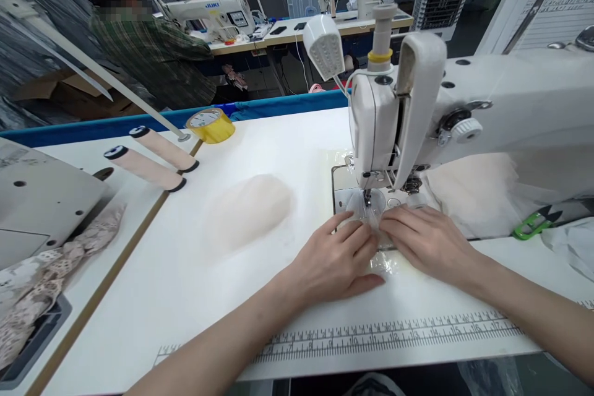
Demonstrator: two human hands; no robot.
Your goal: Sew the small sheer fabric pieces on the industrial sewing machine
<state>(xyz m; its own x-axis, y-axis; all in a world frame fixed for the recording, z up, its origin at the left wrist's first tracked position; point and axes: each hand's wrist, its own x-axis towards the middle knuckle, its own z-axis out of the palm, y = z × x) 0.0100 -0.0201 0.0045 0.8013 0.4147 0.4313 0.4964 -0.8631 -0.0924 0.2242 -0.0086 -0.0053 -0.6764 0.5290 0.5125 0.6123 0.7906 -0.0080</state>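
My left hand (336, 257) and my right hand (427, 238) lie flat side by side on the white table, fingers stretched toward the needle (367, 198) of a white sewing machine (464, 117). Both press on a small sheer, pale piece of fabric (369, 213) lying under the presser foot. The fingertips of the two hands almost meet just in front of the needle plate. A soft pile of the same pale fabric (248, 207) rests to the left of my left hand.
More sheer fabric (468, 192) is bunched behind the machine, with green thread snips (533, 224) at the right. Two thread cones (148, 167), yellow tape (211, 125) and lace trim (51, 266) lie left. A printed ruler (394, 334) runs along the front edge. A person (153, 55) works at another machine behind.
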